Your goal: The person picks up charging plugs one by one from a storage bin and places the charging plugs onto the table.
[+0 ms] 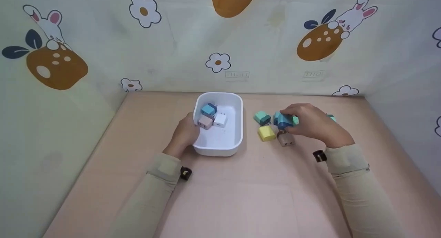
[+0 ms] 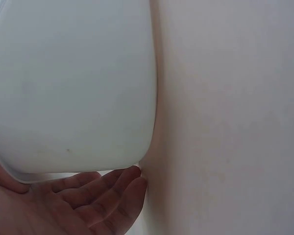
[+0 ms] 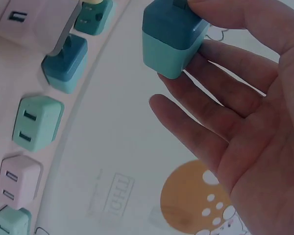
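My right hand (image 1: 311,124) pinches a two-tone blue charger plug (image 3: 171,44) between thumb and fingertips, held above other plugs on the table. Nearest to it are a pinkish-brown plug (image 1: 286,139), a yellow plug (image 1: 267,133) and a green plug (image 1: 262,116). At the left side of a white tub (image 1: 217,151), my left hand (image 1: 186,130) grips the wall, its fingers (image 2: 105,203) along the outside. Inside the tub lie a blue plug (image 1: 208,110), a pink plug (image 1: 205,122) and a white plug (image 1: 220,120).
In the right wrist view a mint plug (image 3: 37,123) and a pale pink plug (image 3: 20,181) stand in a row along the table's back. Behind the table (image 1: 227,196) hangs a patterned curtain (image 1: 179,52), which also covers both sides.
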`<act>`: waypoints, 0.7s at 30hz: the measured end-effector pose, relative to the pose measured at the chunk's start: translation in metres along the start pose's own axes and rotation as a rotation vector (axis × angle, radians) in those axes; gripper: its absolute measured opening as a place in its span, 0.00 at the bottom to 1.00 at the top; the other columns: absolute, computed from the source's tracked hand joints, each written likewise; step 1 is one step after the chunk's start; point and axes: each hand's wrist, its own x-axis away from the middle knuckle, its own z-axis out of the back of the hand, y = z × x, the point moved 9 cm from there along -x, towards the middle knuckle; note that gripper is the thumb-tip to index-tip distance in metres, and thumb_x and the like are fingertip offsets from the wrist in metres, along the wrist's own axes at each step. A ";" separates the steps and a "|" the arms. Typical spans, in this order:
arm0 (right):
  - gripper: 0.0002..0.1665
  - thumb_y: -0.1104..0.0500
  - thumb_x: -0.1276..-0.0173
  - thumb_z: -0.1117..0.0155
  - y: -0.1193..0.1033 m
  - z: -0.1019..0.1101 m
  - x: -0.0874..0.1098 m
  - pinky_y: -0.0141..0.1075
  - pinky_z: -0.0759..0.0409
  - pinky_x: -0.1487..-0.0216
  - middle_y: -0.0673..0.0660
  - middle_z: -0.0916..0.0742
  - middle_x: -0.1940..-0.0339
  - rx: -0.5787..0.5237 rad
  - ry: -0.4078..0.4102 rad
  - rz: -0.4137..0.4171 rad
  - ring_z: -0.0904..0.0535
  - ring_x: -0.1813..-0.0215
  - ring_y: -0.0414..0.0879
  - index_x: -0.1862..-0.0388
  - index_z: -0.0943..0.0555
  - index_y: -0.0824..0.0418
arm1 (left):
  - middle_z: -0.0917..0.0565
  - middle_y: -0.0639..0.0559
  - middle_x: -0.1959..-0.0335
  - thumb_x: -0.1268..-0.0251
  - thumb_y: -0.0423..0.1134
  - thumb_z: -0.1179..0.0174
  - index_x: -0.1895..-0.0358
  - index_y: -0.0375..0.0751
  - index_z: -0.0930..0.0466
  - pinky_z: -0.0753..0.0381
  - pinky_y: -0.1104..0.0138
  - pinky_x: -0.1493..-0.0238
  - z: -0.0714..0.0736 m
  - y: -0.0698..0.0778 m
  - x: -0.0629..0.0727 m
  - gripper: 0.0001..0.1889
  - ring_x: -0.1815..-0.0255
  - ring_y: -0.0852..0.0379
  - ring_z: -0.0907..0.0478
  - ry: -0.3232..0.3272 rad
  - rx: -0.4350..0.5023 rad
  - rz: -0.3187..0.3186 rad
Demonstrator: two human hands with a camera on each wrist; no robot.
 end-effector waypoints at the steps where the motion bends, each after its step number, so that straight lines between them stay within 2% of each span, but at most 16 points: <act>1: 0.33 0.67 0.40 0.20 0.003 0.001 0.002 0.56 0.15 0.37 0.65 0.13 0.36 -0.004 0.006 -0.008 0.15 0.38 0.61 0.34 0.16 0.67 | 0.27 0.37 0.23 0.14 0.35 0.57 0.19 0.37 0.39 0.31 0.42 0.23 0.000 0.000 0.000 0.26 0.25 0.36 0.27 -0.002 -0.001 0.003; 13: 0.33 0.67 0.39 0.20 0.023 0.007 0.013 0.58 0.16 0.37 0.67 0.13 0.37 0.015 0.009 -0.039 0.15 0.39 0.62 0.33 0.16 0.68 | 0.28 0.36 0.23 0.15 0.34 0.57 0.19 0.36 0.40 0.33 0.43 0.22 0.002 -0.002 -0.002 0.26 0.24 0.36 0.28 -0.014 -0.004 0.027; 21: 0.34 0.70 0.40 0.21 0.045 0.005 0.020 0.61 0.18 0.36 0.66 0.13 0.37 -0.034 -0.009 -0.132 0.16 0.39 0.62 0.33 0.17 0.66 | 0.27 0.36 0.23 0.15 0.34 0.56 0.19 0.36 0.40 0.32 0.42 0.22 -0.001 -0.001 -0.002 0.26 0.24 0.36 0.28 -0.017 -0.010 0.020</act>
